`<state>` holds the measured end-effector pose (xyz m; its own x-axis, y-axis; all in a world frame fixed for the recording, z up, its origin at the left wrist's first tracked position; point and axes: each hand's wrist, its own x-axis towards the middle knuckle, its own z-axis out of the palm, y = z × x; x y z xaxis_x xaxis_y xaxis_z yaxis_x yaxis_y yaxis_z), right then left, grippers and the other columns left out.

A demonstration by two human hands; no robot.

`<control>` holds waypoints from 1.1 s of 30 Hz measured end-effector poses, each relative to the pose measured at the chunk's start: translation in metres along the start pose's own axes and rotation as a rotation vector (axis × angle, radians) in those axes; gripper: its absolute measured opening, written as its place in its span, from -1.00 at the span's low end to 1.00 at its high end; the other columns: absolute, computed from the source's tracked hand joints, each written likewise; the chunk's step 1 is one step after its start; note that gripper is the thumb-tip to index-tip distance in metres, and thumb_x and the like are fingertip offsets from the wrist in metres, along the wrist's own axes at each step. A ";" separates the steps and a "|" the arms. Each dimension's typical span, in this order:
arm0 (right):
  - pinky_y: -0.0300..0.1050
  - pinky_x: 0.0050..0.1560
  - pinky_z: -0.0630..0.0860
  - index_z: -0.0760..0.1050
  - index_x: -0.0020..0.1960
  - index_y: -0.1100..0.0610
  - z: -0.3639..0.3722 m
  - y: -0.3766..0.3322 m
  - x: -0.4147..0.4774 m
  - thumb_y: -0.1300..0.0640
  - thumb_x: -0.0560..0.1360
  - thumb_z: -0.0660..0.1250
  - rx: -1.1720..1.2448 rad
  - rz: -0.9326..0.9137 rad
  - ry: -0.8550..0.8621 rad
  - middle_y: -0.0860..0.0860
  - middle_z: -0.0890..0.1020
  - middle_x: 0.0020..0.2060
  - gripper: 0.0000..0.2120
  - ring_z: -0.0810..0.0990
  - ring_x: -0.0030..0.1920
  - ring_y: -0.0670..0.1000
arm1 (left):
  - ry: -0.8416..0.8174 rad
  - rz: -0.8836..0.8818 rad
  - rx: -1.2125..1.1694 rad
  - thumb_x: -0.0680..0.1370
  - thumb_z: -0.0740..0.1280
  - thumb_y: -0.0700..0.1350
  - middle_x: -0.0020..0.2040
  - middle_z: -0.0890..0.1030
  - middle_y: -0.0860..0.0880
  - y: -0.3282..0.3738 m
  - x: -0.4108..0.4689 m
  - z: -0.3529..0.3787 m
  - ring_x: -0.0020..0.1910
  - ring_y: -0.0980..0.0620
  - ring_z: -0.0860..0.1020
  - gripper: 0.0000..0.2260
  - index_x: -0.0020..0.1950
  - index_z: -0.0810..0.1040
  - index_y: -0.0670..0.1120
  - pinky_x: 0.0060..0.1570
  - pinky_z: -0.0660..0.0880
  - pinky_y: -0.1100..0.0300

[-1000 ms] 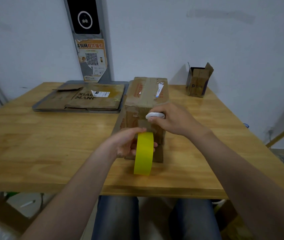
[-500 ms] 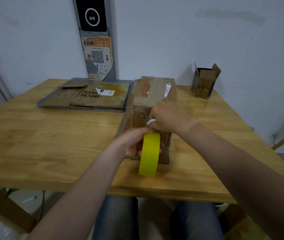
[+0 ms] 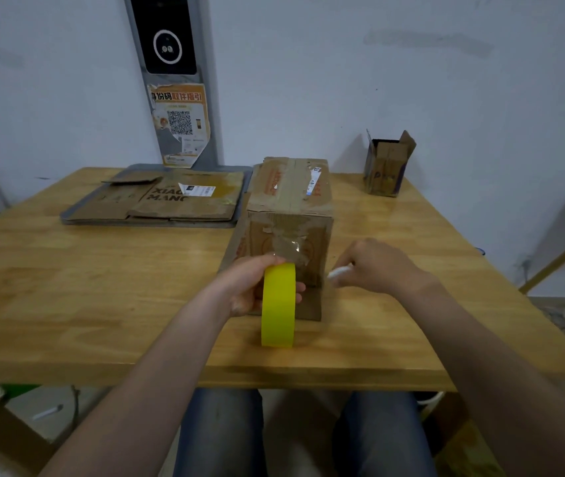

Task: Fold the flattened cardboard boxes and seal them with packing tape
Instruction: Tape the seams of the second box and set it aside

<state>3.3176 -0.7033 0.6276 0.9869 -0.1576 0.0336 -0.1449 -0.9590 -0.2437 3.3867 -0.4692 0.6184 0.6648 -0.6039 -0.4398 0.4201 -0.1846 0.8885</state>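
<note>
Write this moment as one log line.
left hand: grips yellow tape roll | right hand: holds white tool | box: folded, on table

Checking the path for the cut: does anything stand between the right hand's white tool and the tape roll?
Nothing visible. The white tool in the right hand is right of the tape roll; only the box shows behind the gap.

I see a wooden bench [image 3: 67,287] with a smooth, faintly sheened grain, a scuffed matt cardboard box [image 3: 291,201] patched with glossy clear tape [image 3: 288,242], and a smooth yellow tape roll [image 3: 278,304].
</note>
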 end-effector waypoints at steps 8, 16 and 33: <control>-0.05 -0.08 0.49 0.63 0.25 -0.17 0.038 0.015 -0.010 0.18 0.56 0.38 -0.101 0.098 -0.068 0.00 0.62 0.17 -0.65 0.60 0.07 0.08 | 0.036 0.053 0.024 0.70 0.22 -0.01 0.05 0.72 -0.25 -0.003 -0.015 0.005 -0.03 -0.18 0.73 -0.72 0.35 0.43 -0.12 -0.20 0.66 0.05; 0.06 -0.12 0.54 0.67 0.19 -0.06 -0.015 -0.030 0.012 0.04 0.61 0.34 0.000 -0.313 0.664 -0.06 0.59 0.02 -0.80 0.52 0.07 0.09 | 0.156 0.155 0.004 0.69 0.23 -0.01 0.01 0.73 -0.22 0.014 -0.026 -0.014 -0.06 -0.20 0.73 -0.77 0.33 0.44 -0.03 -0.22 0.62 0.06; 0.39 0.50 0.12 0.33 0.54 -0.12 0.009 -0.047 0.075 -0.39 0.28 0.51 -0.377 -0.366 0.463 -0.10 0.45 0.45 -0.08 0.43 0.40 0.08 | 0.236 0.231 0.019 0.67 0.28 -0.03 -0.04 0.74 -0.22 0.016 0.002 -0.041 -0.09 -0.21 0.73 -0.79 0.27 0.49 -0.06 -0.19 0.63 0.05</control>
<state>3.3990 -0.6684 0.6330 0.8575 0.1877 0.4790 0.0942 -0.9726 0.2126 3.4203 -0.4416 0.6266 0.8667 -0.4359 -0.2426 0.2316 -0.0791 0.9696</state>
